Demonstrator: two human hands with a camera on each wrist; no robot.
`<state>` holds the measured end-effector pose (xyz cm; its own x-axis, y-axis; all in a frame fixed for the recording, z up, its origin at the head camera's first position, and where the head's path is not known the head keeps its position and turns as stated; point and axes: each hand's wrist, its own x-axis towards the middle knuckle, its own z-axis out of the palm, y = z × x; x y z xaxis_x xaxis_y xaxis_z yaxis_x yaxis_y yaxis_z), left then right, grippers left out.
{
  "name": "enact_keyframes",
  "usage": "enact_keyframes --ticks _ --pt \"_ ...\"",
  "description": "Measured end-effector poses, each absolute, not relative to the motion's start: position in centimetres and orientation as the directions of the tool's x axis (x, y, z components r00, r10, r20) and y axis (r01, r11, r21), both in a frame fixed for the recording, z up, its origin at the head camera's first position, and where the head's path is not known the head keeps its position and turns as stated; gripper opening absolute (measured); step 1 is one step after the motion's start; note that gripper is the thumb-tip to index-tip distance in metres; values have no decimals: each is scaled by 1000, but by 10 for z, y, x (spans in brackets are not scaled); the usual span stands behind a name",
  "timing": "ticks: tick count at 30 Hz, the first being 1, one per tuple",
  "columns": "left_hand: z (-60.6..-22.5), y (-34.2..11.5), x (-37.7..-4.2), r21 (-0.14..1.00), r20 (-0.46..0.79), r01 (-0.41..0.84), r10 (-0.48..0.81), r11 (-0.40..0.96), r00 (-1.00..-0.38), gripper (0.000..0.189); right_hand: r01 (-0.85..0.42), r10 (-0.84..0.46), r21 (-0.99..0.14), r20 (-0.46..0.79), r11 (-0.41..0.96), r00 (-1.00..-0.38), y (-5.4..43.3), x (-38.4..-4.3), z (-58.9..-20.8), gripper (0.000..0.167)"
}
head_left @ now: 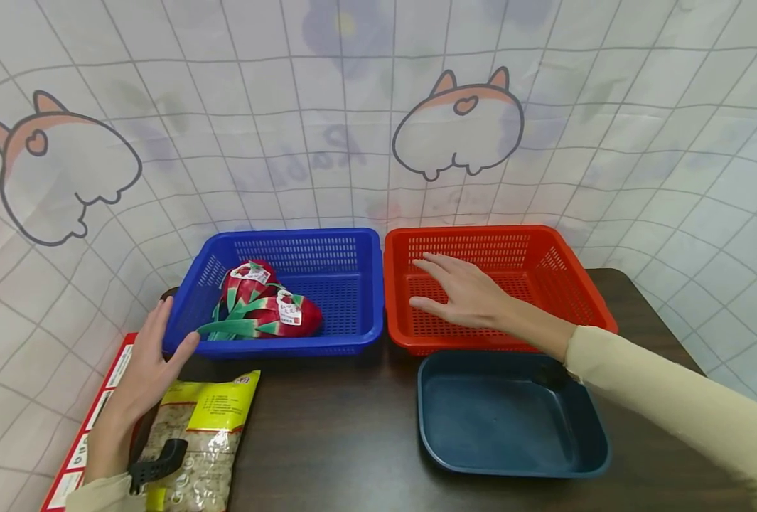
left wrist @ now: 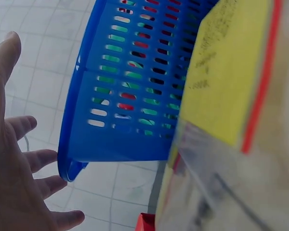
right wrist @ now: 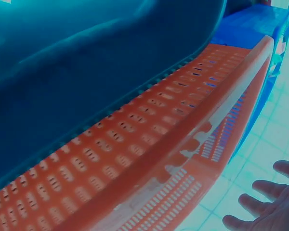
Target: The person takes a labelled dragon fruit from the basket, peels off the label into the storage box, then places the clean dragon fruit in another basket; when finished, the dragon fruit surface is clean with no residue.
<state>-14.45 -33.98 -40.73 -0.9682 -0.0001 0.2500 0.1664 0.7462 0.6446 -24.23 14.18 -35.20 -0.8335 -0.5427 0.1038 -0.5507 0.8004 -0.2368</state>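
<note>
My left hand (head_left: 141,370), fingers spread and holding nothing, is at the front left corner of a blue basket (head_left: 336,345). In the left wrist view its fingertips are right at the basket's rim. Two red dragon-fruit-shaped items (head_left: 291,320) with green leaf tips and white labels lie in the left part of this basket. Close by the left wrist is a yellow and clear packet (head_left: 215,412) with pale contents. My right hand (head_left: 464,291) hovers over the red basket (head_left: 570,277), its fingers extended and nothing in them.
A dark blue-grey tub (head_left: 500,419) stands on the dark table (head_left: 327,441), in front of the red basket. A red and white printed item (head_left: 77,455) lies along the left edge. Behind the baskets hangs a white checked curtain (head_left: 256,142).
</note>
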Motion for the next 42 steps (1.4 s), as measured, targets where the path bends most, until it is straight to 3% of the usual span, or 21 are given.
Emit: enact_keyframes --ticks 12,29,34,42 --pt "-416 -342 -141 651 187 71 -69 756 -980 84 -605 -607 -217 63 766 -792 112 -249 -345 76" --pt "-419 -340 -139 687 78 -25 -108 726 -991 91 -722 -744 -187 -109 666 -659 47 -253 -336 74" --pt "-416 -342 -135 655 4 -93 -126 750 -992 94 -723 -755 -221 -146 655 -639 28 -253 -342 74" --pt "-413 -339 -137 634 -5 -104 -130 766 -992 95 -731 -776 -262 -169 629 -607 -10 -268 -343 75"
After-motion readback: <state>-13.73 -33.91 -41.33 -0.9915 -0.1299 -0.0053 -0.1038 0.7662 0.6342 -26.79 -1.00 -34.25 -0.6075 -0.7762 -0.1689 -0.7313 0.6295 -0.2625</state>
